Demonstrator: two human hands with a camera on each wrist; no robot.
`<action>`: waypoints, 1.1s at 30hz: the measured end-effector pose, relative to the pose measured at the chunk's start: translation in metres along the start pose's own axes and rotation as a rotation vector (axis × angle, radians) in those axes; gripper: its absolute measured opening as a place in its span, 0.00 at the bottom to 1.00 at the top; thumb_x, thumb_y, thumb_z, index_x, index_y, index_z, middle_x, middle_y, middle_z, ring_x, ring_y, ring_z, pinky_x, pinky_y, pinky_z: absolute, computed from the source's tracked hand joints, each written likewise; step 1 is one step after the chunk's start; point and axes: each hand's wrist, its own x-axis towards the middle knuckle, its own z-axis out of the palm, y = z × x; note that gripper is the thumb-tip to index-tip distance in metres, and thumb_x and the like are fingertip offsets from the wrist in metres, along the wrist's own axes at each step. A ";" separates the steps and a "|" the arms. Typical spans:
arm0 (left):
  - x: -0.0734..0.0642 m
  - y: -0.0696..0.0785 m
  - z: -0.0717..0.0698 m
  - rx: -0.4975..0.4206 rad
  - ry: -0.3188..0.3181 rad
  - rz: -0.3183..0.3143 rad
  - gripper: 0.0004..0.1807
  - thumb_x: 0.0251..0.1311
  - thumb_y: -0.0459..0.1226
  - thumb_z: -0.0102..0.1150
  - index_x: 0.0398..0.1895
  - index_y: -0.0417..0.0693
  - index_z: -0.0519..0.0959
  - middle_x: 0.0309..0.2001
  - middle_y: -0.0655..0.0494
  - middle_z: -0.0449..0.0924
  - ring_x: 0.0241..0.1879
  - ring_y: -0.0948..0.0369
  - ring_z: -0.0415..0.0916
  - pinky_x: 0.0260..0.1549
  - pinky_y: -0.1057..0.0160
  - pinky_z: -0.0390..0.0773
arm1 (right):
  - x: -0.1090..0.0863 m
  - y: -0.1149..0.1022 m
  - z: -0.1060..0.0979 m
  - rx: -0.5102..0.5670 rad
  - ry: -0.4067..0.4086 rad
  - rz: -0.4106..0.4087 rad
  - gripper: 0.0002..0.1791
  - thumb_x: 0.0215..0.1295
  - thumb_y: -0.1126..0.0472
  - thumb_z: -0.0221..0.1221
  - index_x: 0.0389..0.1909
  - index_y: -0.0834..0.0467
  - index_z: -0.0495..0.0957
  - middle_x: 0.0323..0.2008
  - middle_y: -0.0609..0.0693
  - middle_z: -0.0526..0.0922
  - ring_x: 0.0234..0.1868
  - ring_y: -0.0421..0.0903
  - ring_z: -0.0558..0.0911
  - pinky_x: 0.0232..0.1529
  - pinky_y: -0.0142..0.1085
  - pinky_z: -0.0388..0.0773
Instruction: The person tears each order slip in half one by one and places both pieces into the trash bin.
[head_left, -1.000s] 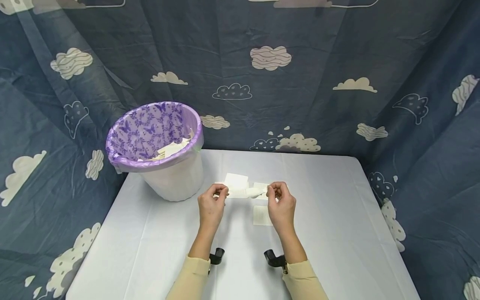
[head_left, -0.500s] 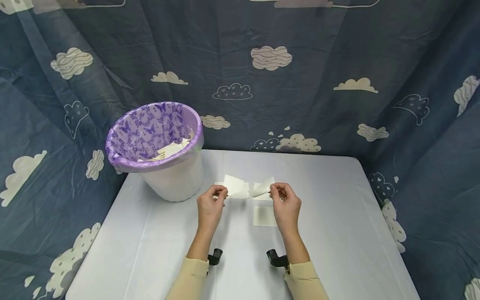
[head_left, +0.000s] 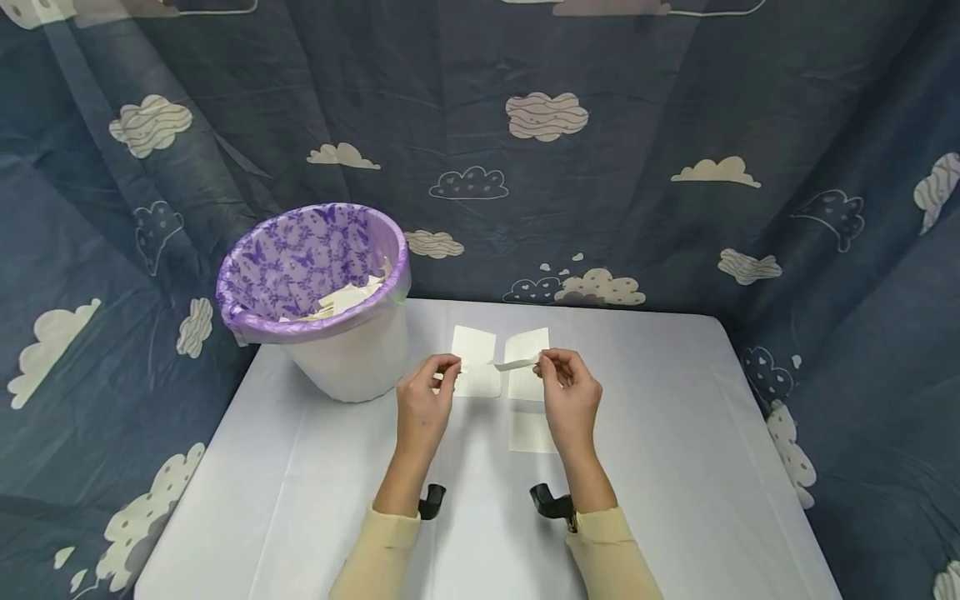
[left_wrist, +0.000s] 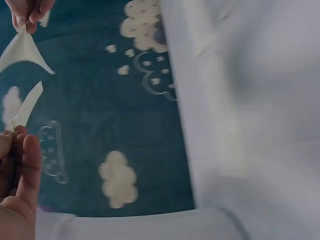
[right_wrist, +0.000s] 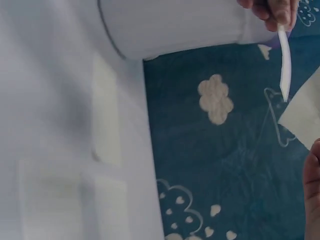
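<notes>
Head view: right of the butterfly-lined bin [head_left: 352, 367], left hand [head_left: 424, 408] pinches one paper slip [left_wrist: 28, 106], right hand [head_left: 570, 410] a second slip [right_wrist: 306, 110]; if those fingertip pinches loosen, either could flutter onto the paper squares [head_left: 529, 432] on the worktop [head_left: 675, 467].

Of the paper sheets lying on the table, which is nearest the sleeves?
The front sheet, overlapped by the right hand in the head view; the back-left sheet and back-right sheet lie side by side, farther off.
</notes>
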 end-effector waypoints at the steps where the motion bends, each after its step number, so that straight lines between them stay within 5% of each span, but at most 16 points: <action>1: 0.003 0.005 -0.003 0.007 0.016 0.039 0.03 0.68 0.31 0.69 0.41 0.41 0.87 0.38 0.50 0.91 0.35 0.57 0.88 0.32 0.66 0.87 | 0.003 -0.003 0.002 0.027 0.004 -0.019 0.06 0.73 0.69 0.64 0.47 0.67 0.84 0.41 0.62 0.89 0.38 0.37 0.87 0.44 0.19 0.83; 7: 0.024 0.030 -0.019 0.018 0.164 0.249 0.02 0.66 0.26 0.68 0.39 0.38 0.87 0.35 0.47 0.89 0.33 0.55 0.86 0.32 0.65 0.86 | 0.020 -0.026 0.019 0.226 0.026 -0.116 0.08 0.74 0.71 0.62 0.49 0.71 0.81 0.42 0.60 0.86 0.39 0.35 0.87 0.47 0.25 0.86; 11: 0.040 0.043 -0.032 0.018 0.260 0.318 0.02 0.66 0.25 0.67 0.39 0.36 0.86 0.34 0.45 0.88 0.31 0.54 0.84 0.34 0.68 0.85 | 0.030 -0.047 0.036 0.329 0.039 -0.144 0.09 0.74 0.72 0.62 0.49 0.73 0.80 0.40 0.53 0.85 0.39 0.36 0.87 0.47 0.26 0.87; 15: 0.056 0.046 -0.045 0.024 0.320 0.328 0.02 0.69 0.27 0.66 0.39 0.35 0.86 0.35 0.44 0.89 0.32 0.52 0.83 0.38 0.75 0.80 | 0.042 -0.067 0.056 0.382 0.024 -0.189 0.08 0.74 0.72 0.61 0.49 0.73 0.80 0.40 0.51 0.84 0.39 0.37 0.87 0.46 0.27 0.87; 27: 0.086 0.029 -0.082 0.122 0.507 0.302 0.03 0.69 0.27 0.66 0.40 0.33 0.87 0.36 0.40 0.89 0.32 0.49 0.81 0.37 0.78 0.75 | 0.060 -0.094 0.122 0.397 -0.094 -0.280 0.07 0.74 0.70 0.63 0.48 0.69 0.81 0.40 0.65 0.87 0.38 0.38 0.87 0.44 0.28 0.87; 33: 0.095 0.023 -0.099 0.175 0.573 0.251 0.04 0.71 0.28 0.64 0.40 0.34 0.87 0.34 0.38 0.88 0.30 0.47 0.80 0.36 0.81 0.71 | 0.061 -0.106 0.149 0.382 -0.155 -0.306 0.06 0.74 0.69 0.63 0.47 0.68 0.82 0.40 0.64 0.89 0.37 0.50 0.89 0.45 0.30 0.87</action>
